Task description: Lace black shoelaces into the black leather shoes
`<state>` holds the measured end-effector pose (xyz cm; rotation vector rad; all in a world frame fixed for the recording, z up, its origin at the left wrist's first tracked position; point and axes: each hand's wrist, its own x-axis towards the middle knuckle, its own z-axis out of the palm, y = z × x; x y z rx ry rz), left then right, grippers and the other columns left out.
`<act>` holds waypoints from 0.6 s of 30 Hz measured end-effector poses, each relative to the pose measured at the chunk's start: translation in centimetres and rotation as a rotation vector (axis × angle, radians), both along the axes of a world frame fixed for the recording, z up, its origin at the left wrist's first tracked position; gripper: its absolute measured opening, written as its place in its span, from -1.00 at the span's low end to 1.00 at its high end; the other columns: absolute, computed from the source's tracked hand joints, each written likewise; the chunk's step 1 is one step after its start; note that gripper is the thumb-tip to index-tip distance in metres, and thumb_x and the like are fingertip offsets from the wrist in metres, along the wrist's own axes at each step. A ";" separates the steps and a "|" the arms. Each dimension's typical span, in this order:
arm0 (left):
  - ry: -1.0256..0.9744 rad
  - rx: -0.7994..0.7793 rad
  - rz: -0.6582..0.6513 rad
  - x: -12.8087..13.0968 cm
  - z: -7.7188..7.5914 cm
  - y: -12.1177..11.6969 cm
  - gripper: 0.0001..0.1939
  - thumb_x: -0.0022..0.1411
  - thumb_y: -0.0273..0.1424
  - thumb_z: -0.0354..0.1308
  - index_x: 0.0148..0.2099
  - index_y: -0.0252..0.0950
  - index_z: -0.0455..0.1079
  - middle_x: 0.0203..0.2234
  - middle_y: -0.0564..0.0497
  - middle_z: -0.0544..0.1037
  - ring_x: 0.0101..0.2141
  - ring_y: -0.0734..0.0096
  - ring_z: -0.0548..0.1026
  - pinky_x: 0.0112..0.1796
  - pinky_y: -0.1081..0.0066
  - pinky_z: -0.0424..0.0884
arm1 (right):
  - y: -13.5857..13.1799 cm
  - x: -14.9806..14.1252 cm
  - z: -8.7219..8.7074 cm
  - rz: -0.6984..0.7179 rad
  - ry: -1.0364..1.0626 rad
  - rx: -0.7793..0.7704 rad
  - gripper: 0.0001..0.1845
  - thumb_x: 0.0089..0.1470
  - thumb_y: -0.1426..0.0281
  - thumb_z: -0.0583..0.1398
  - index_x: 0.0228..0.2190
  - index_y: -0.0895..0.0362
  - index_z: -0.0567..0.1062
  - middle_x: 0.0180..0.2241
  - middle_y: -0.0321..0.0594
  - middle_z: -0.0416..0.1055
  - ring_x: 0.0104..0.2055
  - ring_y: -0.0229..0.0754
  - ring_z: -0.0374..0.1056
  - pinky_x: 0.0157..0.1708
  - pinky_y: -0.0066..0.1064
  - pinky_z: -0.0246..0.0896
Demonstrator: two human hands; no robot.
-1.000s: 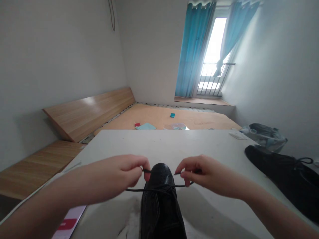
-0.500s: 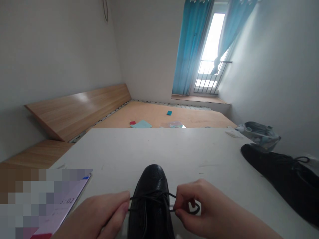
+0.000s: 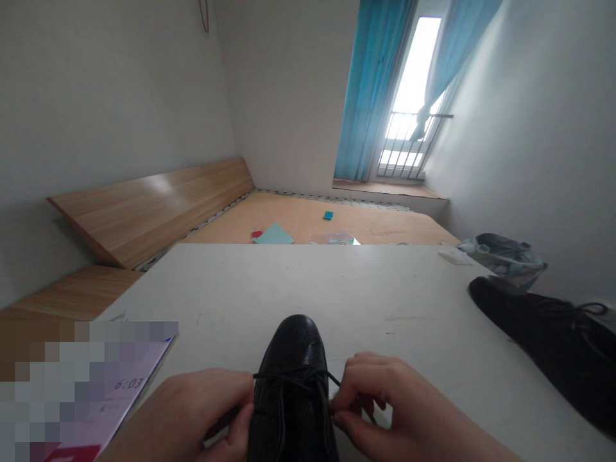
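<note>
A black leather shoe stands upright on the white table, toe pointing away from me. Its dark shoelace crosses over the throat and runs out to both sides. My left hand is closed at the shoe's left side, pinching one end of the lace between thumb and fingers. On the other side, my right hand pinches the other end, and a bit of lace hangs below its curled fingers. The shoe's heel lies beyond the bottom edge of the view.
A second black shoe with a tied lace lies at the right. Behind it stands a bin with a plastic liner. A screen showing a clock is at the left, partly pixelated. Past the white table is a peach-coloured bed surface.
My right hand's fingers have shifted on the lace, and the loop that stuck out there is now less visible. My left thumb has dropped a little from the fingers. The view has tilted slightly.
</note>
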<state>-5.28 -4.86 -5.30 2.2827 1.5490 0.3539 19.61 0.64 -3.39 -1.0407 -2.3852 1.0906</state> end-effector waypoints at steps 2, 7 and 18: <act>0.006 -0.022 -0.008 0.1 0.2 -0.1 -0.77 0.26 -0.38 -0.08 -0.45 -0.21 0.28 -0.63 0.12 0.39 -0.60 0.47 0.28 -0.54 0.53 0.15 | 0.0 0.0 0.0 -0.016 -0.037 -0.053 -0.82 -0.17 0.63 0.16 -0.54 0.11 0.40 -0.56 -0.38 0.34 -0.50 -0.32 0.23 -0.48 -0.53 0.10; -0.060 -0.094 0.008 0.3 0.1 -0.3 -0.75 0.30 -0.36 -0.11 -0.45 -0.22 0.23 -0.60 0.13 0.40 -0.58 0.50 0.31 -0.53 0.55 0.15 | -0.2 -0.2 0.2 -0.020 -0.034 -0.101 -0.79 -0.15 0.65 0.13 -0.49 0.09 0.30 -0.53 -0.39 0.36 -0.49 -0.32 0.23 -0.49 -0.54 0.09; -0.093 -0.095 -0.026 0.8 0.3 -0.3 -0.74 0.33 -0.36 -0.10 -0.41 -0.22 0.28 -0.53 0.11 0.48 -0.52 0.48 0.40 -0.49 0.54 0.20 | -1.1 -0.2 1.3 0.085 -0.044 -0.064 -0.72 0.03 0.62 0.08 -0.27 0.05 0.39 -0.32 -0.31 0.50 -0.34 -0.25 0.40 -0.32 -0.46 0.28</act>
